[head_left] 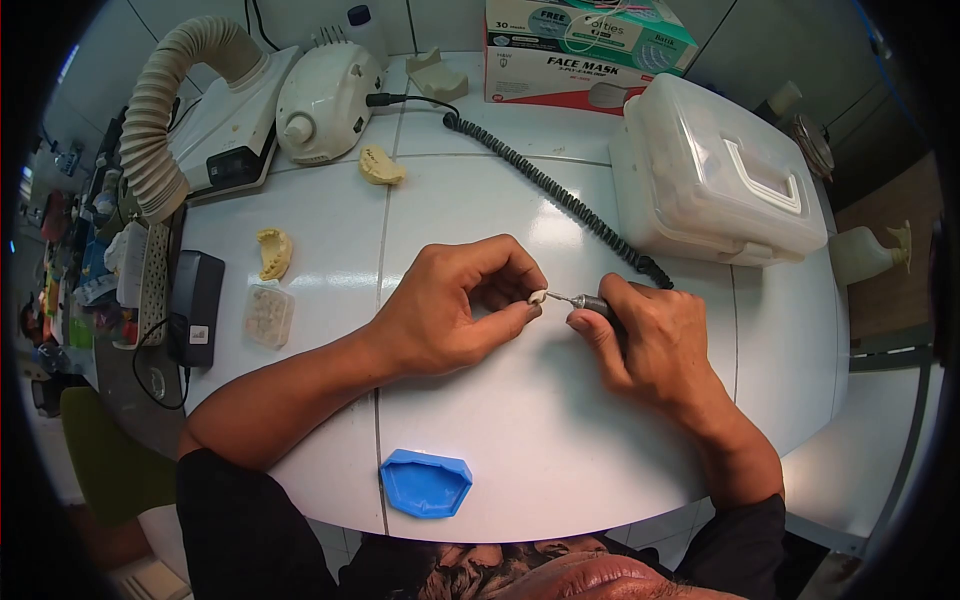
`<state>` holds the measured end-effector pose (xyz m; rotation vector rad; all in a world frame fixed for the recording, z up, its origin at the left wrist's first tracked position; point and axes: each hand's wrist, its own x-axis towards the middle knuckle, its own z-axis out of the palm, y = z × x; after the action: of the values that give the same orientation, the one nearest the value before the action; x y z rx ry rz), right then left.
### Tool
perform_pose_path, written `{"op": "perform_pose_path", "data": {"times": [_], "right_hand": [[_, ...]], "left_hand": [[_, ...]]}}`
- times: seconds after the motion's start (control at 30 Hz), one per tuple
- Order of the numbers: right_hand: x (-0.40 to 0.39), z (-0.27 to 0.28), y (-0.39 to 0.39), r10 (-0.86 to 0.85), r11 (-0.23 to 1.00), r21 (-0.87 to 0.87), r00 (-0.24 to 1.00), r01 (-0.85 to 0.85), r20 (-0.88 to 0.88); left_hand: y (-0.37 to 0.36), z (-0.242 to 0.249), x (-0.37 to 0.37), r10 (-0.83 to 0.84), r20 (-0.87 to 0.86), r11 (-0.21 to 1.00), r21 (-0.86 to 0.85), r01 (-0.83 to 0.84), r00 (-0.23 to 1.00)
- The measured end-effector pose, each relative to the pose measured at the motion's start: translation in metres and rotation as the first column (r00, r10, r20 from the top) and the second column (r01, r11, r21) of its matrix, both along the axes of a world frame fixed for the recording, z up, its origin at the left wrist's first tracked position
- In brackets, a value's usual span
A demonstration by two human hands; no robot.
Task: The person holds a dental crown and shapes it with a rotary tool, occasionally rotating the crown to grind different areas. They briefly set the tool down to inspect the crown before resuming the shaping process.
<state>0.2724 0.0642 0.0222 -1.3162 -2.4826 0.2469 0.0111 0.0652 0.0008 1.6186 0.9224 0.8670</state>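
Note:
Between the thumb and fingertips of my left hand (450, 305) is a small whitish piece (538, 297), which looks like a dental crown. My right hand (655, 335) grips a dark rotary handpiece (594, 306) like a pen. Its thin metal bur points left and meets the piece, or comes very close to it; contact is too small to tell. A coiled black cord (550, 187) runs from behind my right hand to a white control unit (328, 105). Both hands are above the middle of the white table (520, 430).
Yellowish dental casts (274, 254) (380, 166) and a small clear box (269, 316) lie to the left. A blue mould (427, 487) sits near the front edge. A ribbed hose (150, 120) arches at back left. A white case (720, 175) and face mask box (550, 75) stand behind.

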Motion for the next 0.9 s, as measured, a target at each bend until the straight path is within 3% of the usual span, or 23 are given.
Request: {"op": "perform_pose_path", "data": {"times": [0.9], "right_hand": [[-0.0009,0.0042,0.0006,0.044,0.999,-0.016,0.999,-0.044,0.018]], "left_hand": [[0.0006,-0.0004,-0.0001,-0.014,-0.026,0.998,0.064,0.015,1.000]]}}
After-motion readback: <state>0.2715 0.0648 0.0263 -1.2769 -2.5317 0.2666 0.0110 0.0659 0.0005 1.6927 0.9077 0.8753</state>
